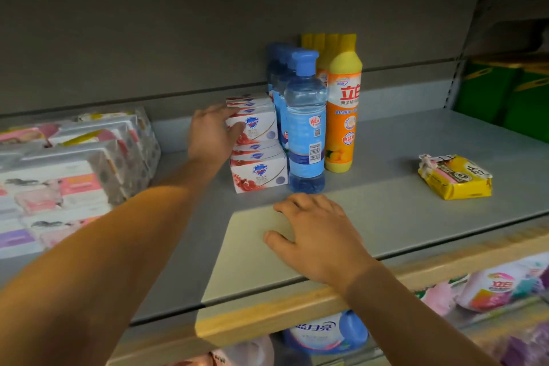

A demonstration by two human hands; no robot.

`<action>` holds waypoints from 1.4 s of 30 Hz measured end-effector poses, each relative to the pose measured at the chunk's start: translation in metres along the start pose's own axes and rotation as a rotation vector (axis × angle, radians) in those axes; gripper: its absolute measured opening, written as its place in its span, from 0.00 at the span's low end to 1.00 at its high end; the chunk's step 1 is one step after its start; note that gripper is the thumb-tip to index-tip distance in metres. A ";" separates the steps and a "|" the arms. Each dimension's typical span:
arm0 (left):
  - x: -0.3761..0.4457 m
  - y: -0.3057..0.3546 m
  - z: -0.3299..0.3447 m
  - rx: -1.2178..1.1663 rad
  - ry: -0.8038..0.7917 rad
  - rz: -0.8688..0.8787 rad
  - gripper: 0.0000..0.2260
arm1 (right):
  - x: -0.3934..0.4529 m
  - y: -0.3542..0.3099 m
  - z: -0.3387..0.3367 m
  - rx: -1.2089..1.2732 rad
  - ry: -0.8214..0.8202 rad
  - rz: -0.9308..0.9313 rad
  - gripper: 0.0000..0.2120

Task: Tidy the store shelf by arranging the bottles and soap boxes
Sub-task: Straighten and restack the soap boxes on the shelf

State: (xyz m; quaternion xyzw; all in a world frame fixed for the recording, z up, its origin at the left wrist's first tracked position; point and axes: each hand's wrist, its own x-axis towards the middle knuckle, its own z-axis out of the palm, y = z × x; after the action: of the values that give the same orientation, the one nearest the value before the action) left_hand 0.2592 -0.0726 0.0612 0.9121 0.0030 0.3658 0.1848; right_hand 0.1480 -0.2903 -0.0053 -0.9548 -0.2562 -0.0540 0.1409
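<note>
White soap boxes [259,171] with a blue shield logo stand stacked in two layers on the grey shelf [401,211]. My left hand [209,135] grips the front box of the upper layer [259,125], thumb on its front and fingers over its top. Right of the stack runs a row of blue bottles [306,128], and beside it a row of yellow and orange detergent bottles [343,116]. My right hand [316,235] rests flat on the shelf in front of the bottles, holding nothing.
Wrapped tissue packs [74,163] fill the shelf's left side. A yellow packet [456,177] lies alone at the right. The shelf's wooden front edge [267,318] runs below my right wrist. More detergent goods [326,333] sit on the lower shelf. Green boxes [505,98] stand far right.
</note>
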 end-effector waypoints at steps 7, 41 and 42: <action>0.005 0.003 -0.001 -0.014 -0.022 -0.010 0.17 | 0.000 0.000 -0.001 0.011 -0.001 0.011 0.29; -0.206 -0.124 -0.197 -0.589 0.119 -0.571 0.05 | 0.070 -0.180 0.008 0.488 0.324 -0.324 0.23; -0.207 -0.124 -0.197 -0.614 0.138 -0.574 0.05 | 0.077 -0.191 0.005 0.508 0.356 -0.346 0.23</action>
State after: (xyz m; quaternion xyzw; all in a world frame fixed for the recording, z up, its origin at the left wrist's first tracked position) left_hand -0.0081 0.0803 0.0123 0.7503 0.1599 0.3439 0.5415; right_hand 0.1180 -0.0938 0.0492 -0.8074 -0.3909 -0.1771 0.4049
